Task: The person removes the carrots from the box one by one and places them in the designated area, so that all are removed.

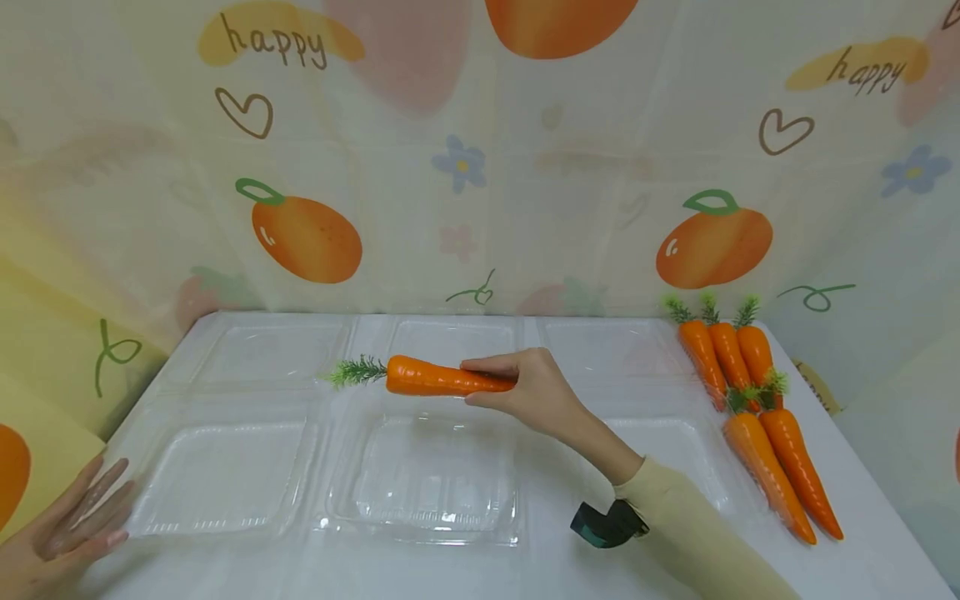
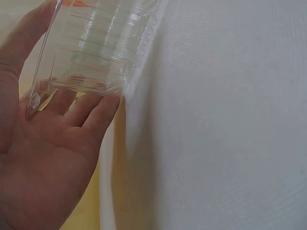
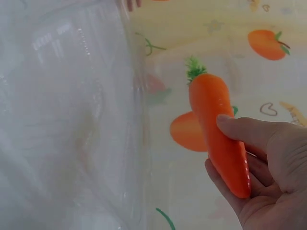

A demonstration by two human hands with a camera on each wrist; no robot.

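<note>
My right hand (image 1: 536, 392) holds an orange carrot (image 1: 431, 377) with a green leafy top by its narrow end, above the middle front clear plastic box (image 1: 423, 533). Its leaves point left in the head view. In the right wrist view the thumb presses on the carrot (image 3: 216, 124) with the fingers behind it. At the table's left side, my left hand (image 1: 63, 525) touches the edge of the left front clear box (image 1: 217, 529), fingers extended. In the left wrist view the fingers meet the box's corner (image 2: 108, 86), partly seen through the plastic.
Several more carrots (image 1: 768, 467) lie in two rows at the table's right. Other clear plastic boxes (image 1: 277, 354) stand along the back and at the front right (image 1: 667, 433). A patterned curtain (image 1: 510, 233) hangs behind the white table. A dark strap (image 1: 609, 525) sticks out by the right wrist.
</note>
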